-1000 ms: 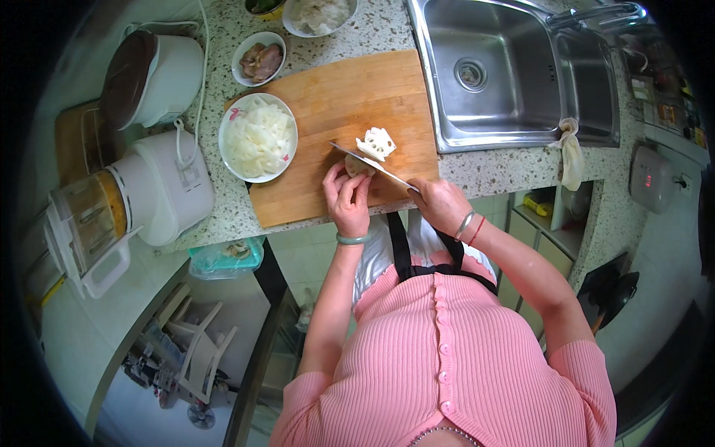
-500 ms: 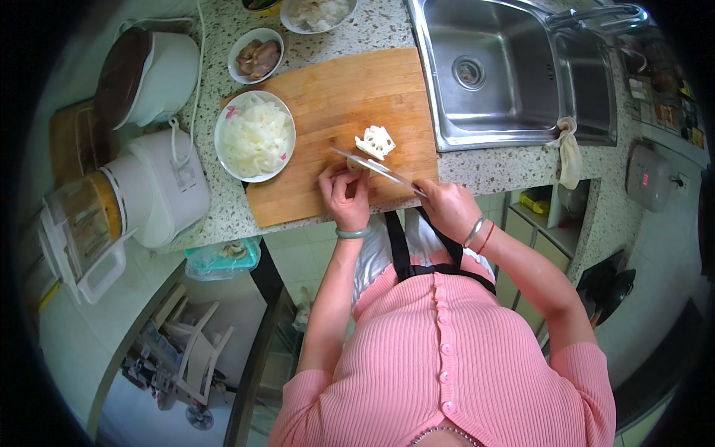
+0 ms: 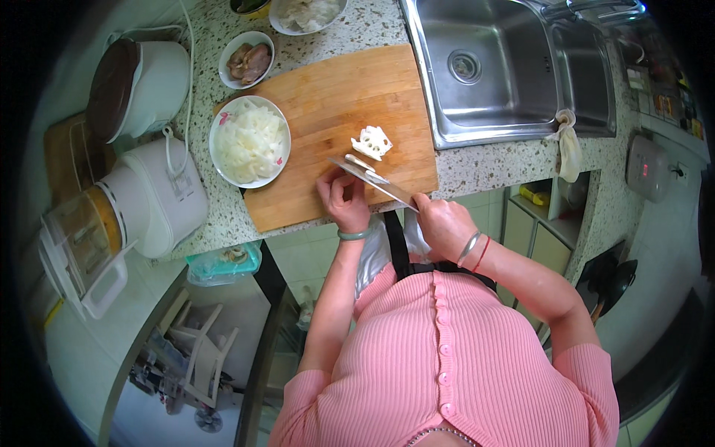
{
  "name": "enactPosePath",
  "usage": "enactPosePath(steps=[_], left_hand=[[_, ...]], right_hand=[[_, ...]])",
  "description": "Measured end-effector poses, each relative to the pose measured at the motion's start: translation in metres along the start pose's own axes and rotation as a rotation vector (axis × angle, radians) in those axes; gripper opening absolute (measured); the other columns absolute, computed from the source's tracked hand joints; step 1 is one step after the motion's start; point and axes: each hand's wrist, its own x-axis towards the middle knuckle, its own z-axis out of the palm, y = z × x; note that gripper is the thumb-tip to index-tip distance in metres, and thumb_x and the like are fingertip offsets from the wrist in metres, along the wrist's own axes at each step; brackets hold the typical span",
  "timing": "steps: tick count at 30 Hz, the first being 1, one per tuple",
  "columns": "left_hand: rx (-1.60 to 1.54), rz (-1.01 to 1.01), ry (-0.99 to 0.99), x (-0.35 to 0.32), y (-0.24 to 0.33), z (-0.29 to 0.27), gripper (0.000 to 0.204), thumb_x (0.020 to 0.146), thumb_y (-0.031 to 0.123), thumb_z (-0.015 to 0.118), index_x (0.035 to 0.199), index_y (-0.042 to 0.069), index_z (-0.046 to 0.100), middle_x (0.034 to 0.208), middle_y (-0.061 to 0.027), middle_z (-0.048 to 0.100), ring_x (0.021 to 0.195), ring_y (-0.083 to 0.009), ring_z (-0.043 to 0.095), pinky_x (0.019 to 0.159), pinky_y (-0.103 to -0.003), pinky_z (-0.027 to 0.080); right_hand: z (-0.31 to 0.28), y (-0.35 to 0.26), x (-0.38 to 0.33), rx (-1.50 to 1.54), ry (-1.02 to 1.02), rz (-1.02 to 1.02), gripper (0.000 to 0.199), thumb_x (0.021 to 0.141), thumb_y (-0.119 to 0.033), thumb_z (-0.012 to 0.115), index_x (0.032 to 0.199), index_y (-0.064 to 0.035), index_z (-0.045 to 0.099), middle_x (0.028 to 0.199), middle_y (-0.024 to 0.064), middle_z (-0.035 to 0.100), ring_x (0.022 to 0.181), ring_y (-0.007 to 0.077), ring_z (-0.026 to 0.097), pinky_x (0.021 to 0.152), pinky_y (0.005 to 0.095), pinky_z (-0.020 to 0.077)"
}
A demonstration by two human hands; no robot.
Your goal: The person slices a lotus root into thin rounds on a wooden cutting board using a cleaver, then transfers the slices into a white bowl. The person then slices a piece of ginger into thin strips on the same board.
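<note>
In my right hand, closed round its handle, is a kitchen knife. Its blade slants up and leftward across the near part of a wooden cutting board. My left hand has its fingers curled close beside the blade, gripping a piece of lotus root that is mostly hidden by blade and fingers. A pale cut strip lies along the blade's far side. Just beyond it, white lotus root slices with round holes sit in a small overlapping pile on the board.
A plate of thin whitish slices overlaps the board's left edge. Behind it stands a bowl of brownish meat, with another white bowl farther back. White appliances line the left. A steel sink adjoins the board's right side.
The knife has shifted slightly toward me, and a pale strip now shows on its far side. My left fingers stay curled by the blade. The whole view has shifted a little.
</note>
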Motion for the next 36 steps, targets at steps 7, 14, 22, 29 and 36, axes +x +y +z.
enactPosePath(steps=[7,14,22,29,36], left_hand=[[-0.018,-0.009,-0.027,-0.002,-0.005,0.000,0.019,0.074,-0.009,0.072,0.082,0.003,0.060,0.102,-0.0094,0.054,0.091,-0.0225,0.056,0.072,-0.030,0.050],[0.047,0.065,-0.059,0.001,0.001,-0.004,0.016,0.076,-0.002,0.073,0.085,0.003,0.061,0.104,-0.0119,0.055,0.097,-0.0272,0.056,0.083,-0.035,0.049],[-0.084,-0.041,-0.022,0.001,-0.001,-0.003,0.019,0.075,-0.002,0.077,0.086,0.005,0.063,0.102,-0.0123,0.057,0.094,-0.0281,0.058,0.078,-0.037,0.050],[-0.009,0.014,-0.022,-0.002,-0.005,-0.002,0.020,0.075,-0.008,0.073,0.085,0.003,0.059,0.101,-0.0103,0.053,0.089,-0.0246,0.056,0.075,-0.032,0.049],[-0.020,0.021,-0.037,-0.002,-0.007,-0.003,0.019,0.075,-0.008,0.071,0.084,0.003,0.059,0.099,-0.0099,0.052,0.088,-0.0239,0.056,0.073,-0.032,0.049]], right_hand=[[0.006,-0.005,0.012,-0.017,-0.003,0.018,0.010,0.084,-0.005,0.052,0.092,0.0013,0.053,0.076,0.0243,0.067,0.072,0.0410,0.068,0.063,0.0483,0.0547],[0.030,0.008,0.040,0.037,0.106,0.007,0.012,0.087,-0.009,0.050,0.096,-0.0017,0.055,0.075,0.0243,0.067,0.073,0.0410,0.068,0.065,0.0507,0.0535],[0.004,0.014,0.024,0.051,0.104,-0.018,0.022,0.091,-0.015,0.057,0.110,-0.0055,0.058,0.077,0.0222,0.066,0.072,0.0404,0.065,0.064,0.0500,0.0519],[0.008,0.009,0.000,-0.014,0.030,-0.028,0.019,0.084,-0.011,0.059,0.097,0.0003,0.051,0.078,0.0222,0.067,0.070,0.0387,0.068,0.061,0.0477,0.0539],[-0.005,-0.005,0.010,-0.031,-0.072,0.014,0.015,0.083,-0.006,0.055,0.093,0.0034,0.053,0.080,0.0238,0.068,0.074,0.0401,0.069,0.065,0.0468,0.0553]])
